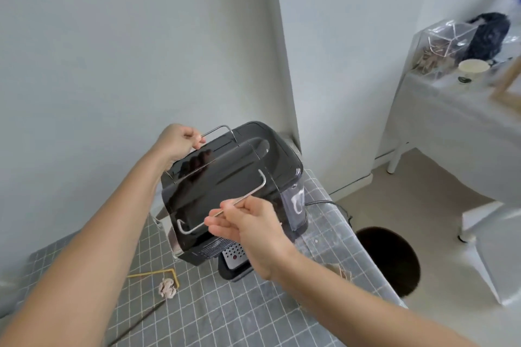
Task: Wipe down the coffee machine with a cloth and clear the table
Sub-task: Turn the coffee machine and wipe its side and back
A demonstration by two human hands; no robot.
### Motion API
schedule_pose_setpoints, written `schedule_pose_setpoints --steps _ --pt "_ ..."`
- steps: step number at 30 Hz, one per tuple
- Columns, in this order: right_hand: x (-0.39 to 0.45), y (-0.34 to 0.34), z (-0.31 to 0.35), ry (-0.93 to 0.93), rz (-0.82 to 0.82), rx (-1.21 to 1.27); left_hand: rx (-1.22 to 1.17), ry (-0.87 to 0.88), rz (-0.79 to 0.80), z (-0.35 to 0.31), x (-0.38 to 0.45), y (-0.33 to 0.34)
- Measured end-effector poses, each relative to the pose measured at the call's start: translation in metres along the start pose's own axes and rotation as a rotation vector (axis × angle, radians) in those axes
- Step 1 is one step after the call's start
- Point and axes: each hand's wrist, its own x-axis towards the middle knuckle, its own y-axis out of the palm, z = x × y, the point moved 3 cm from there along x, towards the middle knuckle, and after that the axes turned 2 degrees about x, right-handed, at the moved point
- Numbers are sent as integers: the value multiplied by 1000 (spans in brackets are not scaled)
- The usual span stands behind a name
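Two hands hold wire rails over the machine's top. The right hand pinches the near rail; at 11 o'clock the left hand curls round the far rail. The machine stands on the table. A crumpled cloth lies at 7 o'clock of it.

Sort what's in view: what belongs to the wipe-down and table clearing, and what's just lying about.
Job:
coffee machine
wire rack, gripped by left hand and right hand
crumpled cloth
table

Lying about:
side table
paper cup
round bin
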Motion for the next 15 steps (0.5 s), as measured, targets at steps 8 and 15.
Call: schedule_pose_setpoints --steps 8,15 --pt "-14 -8 -17 33 -42 31 87 140 64 0 -1 23" --pt "-27 -30 -20 -12 41 -336 182 206 -123 -1 -16 30"
